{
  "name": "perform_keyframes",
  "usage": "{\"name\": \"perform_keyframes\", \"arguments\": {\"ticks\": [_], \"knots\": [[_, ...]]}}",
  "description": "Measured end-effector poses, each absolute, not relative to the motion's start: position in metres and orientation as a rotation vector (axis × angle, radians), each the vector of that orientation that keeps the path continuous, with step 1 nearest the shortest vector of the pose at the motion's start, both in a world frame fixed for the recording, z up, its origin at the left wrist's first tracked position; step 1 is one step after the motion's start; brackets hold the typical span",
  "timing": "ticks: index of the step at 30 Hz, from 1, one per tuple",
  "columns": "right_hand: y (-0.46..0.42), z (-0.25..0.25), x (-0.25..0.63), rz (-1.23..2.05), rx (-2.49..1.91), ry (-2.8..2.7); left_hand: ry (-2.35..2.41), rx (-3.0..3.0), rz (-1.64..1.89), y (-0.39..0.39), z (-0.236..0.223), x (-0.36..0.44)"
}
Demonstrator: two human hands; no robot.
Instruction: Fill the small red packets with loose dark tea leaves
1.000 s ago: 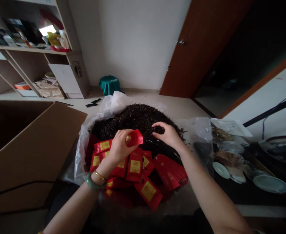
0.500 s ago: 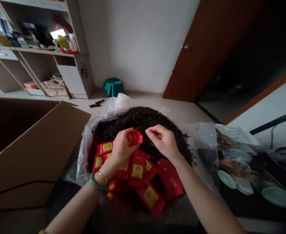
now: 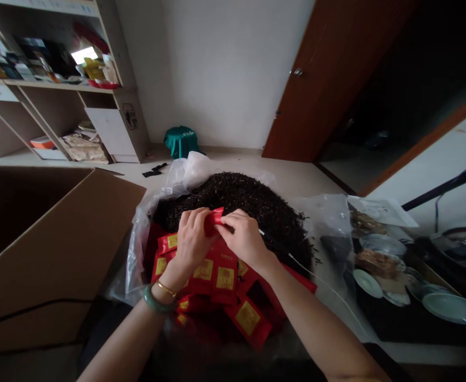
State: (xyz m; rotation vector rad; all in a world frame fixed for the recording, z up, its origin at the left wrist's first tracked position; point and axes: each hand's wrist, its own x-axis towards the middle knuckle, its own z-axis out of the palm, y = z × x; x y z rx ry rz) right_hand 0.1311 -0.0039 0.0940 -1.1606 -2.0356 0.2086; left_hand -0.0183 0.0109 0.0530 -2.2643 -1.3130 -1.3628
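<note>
Between my two hands is a small red packet [image 3: 214,218], held above a pile of dark, dry tea-like leaves [image 3: 244,193]. My left hand [image 3: 193,236] wraps round the packet's left side; a green bangle and a gold bracelet circle that wrist. At the packet's top right edge, my right hand [image 3: 244,236] pinches with thumb and fingers. Several more red packets with yellow labels [image 3: 225,277] lie heaped below my hands, at the near side of the leaves. A clear plastic bag [image 3: 137,244] lines the pile's edge.
An open cardboard box [image 3: 61,239] stands at the left. On the right, a dark tray carries dishes [image 3: 453,307] and a plastic bag. A thin white cable [image 3: 328,286] runs past my right forearm. Behind are a green-covered stool [image 3: 181,142], a shelf unit and a brown door [image 3: 316,79].
My right hand has moved left onto the packet's edge and now grips it. The packet's open mouth, visible before, is pressed together. The view has shifted slightly.
</note>
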Motion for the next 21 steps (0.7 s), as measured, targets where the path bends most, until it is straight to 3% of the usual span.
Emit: {"name": "perform_keyframes", "arguments": {"ticks": [6, 11, 16, 21], "knots": [[-0.006, 0.094, 0.132, 0.42, -1.361, -1.996, -1.307, -2.29, -1.315, 0.009, 0.048, -0.017], [-0.001, 0.084, 0.126, 0.855, -1.26, -1.75, -1.198, -2.33, -1.312, 0.004, 0.053, -0.017], [0.006, 0.072, 0.13, 0.903, -1.195, -1.629, -1.275, -2.349, -1.216, 0.006, 0.058, -0.019], [0.007, 0.072, 0.135, 1.268, -1.056, -1.586, -1.215, -2.456, -1.13, 0.008, 0.057, -0.02]]}}
